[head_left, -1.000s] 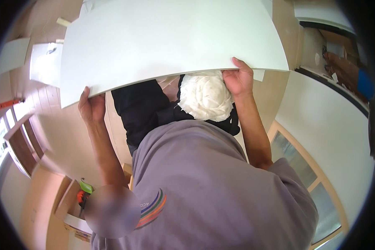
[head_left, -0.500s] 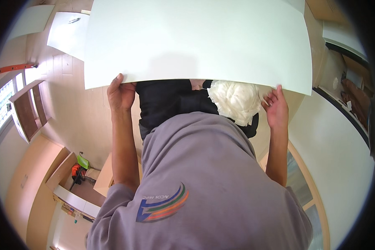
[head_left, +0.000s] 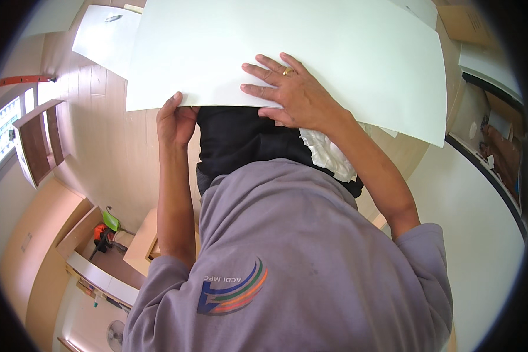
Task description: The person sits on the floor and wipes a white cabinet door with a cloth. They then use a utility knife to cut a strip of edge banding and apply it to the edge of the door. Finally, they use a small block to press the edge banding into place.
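Note:
A large white panel (head_left: 205,53) lies flat in front of me, its near edge close to my body. My left hand (head_left: 176,122) grips that edge near its left corner, thumb on top and the other fingers underneath. On the panel's top, near the middle of the edge, my right hand (head_left: 293,94) lies flat with its fingers spread and a ring on one of them. Its thumb sits by the edge. A bundled white cloth (head_left: 327,154) hangs at my right hip against black trousers (head_left: 234,138), partly covered by my right forearm.
Another white panel (head_left: 102,38) with a small metal object on it lies to the far left. An open wooden cabinet frame (head_left: 38,141) stands at the left by a window. Wooden furniture and a green object (head_left: 111,220) are at lower left. A cardboard-coloured sheet (head_left: 466,24) is at far right.
My right hand has moved left from near the right end of the edge onto the panel's top. The panel has turned slightly, its right corner nearer me. My left hand keeps its hold.

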A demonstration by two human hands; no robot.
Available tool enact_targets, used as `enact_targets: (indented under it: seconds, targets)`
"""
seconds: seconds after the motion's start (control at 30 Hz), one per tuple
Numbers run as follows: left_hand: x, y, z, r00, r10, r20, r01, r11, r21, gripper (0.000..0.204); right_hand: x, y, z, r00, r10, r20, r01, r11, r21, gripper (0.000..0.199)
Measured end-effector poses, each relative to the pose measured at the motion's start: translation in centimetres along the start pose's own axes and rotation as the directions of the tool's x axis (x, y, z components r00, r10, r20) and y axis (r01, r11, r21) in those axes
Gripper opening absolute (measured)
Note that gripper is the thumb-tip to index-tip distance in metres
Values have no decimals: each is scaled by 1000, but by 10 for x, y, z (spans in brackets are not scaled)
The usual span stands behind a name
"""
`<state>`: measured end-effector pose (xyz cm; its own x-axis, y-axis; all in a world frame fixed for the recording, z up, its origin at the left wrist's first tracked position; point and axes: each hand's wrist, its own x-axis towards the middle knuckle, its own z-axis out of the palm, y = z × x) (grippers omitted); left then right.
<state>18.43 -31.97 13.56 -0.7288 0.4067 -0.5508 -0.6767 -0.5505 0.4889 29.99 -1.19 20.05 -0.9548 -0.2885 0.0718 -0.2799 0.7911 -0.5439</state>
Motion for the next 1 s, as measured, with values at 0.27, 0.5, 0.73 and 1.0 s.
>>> enact_targets:
  seconds: [0.27, 0.5, 0.73, 1.0]
  targets:
    - [-1, -4, 13, 997, 59, -43, -57, 997, 57, 34, 1, -3, 14, 1000, -13, -5, 12, 998, -64, 42]
    - [-7, -10, 13, 995, 94, -32, -93, 995, 26, 36, 1, 4, 5, 998, -2, 66, -1, 999, 51, 53]
    - [-55, 15, -8, 968, 138, -210, 23, 782, 623, 27, -3, 9, 7, 1000, -8, 18, 6, 992, 129, 48]
    - [-56, -19, 118, 734, 138, 665, -497, -558, 664, 62, -2, 5, 9, 997, 54, -55, -48, 993, 107, 42]
